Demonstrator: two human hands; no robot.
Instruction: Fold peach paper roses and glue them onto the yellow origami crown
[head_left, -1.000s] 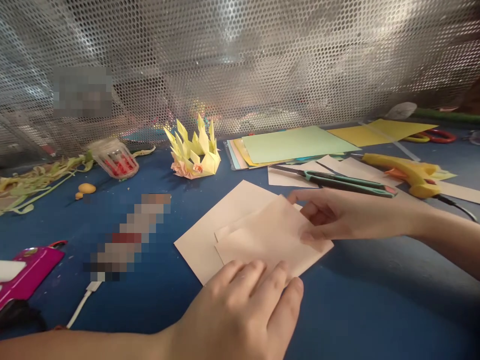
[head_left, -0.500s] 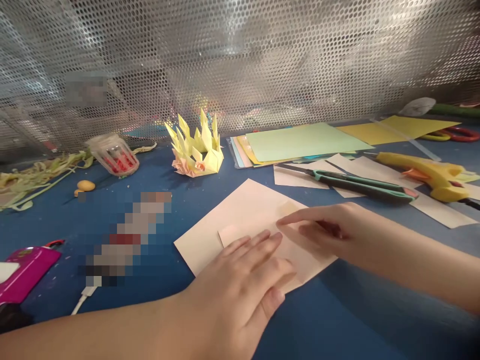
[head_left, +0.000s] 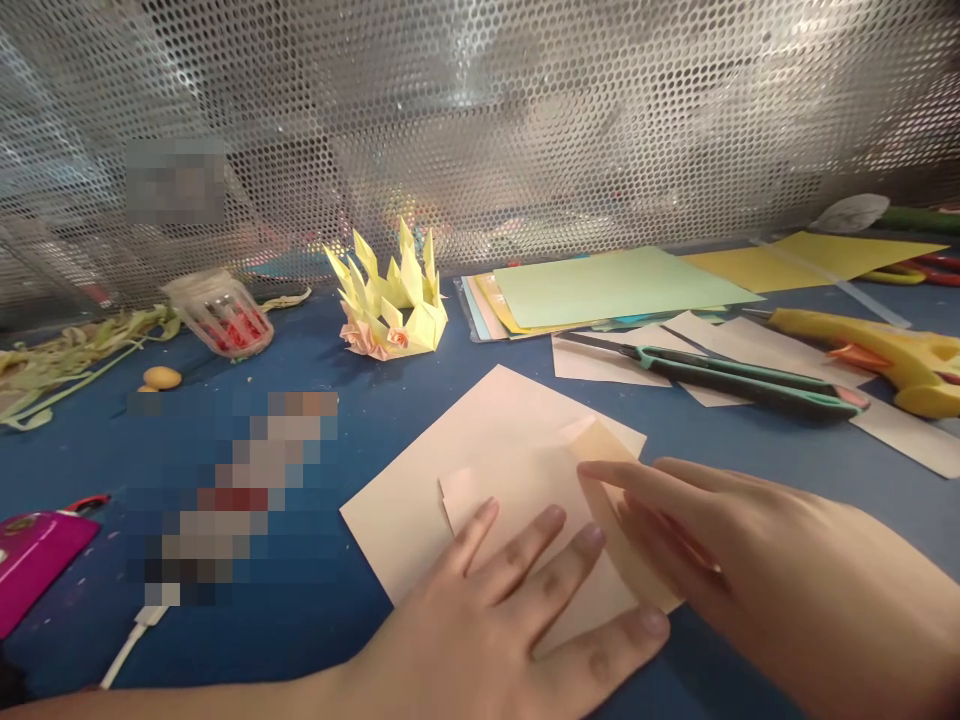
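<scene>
A pale pink sheet of paper [head_left: 480,430] lies on the blue table, with one corner pointing away from me. My left hand [head_left: 510,610] is spread flat over its near part, fingers apart, pressing it down. A small raised paper piece [head_left: 459,490] shows just beyond its fingertips. Along the sheet's right side runs a shaded, turned-up strip [head_left: 622,470]. My right hand [head_left: 720,540] is at this strip with bent fingers, its index fingertip on the strip's inner edge. The right thumb is mostly hidden behind the other fingers.
Beyond the sheet stand a yellow paper crown [head_left: 401,320] and a jar with red bits [head_left: 225,320]. To the right lie a utility knife [head_left: 742,380] over paper strips, a yellow glue gun [head_left: 877,345] and a stack of coloured paper [head_left: 615,285]. A magenta object [head_left: 49,560] is at left.
My left hand has spread its fingers and moved a little toward me. My right hand has moved right and nearer, and the sheet's right side now shows a turned-up strip.
</scene>
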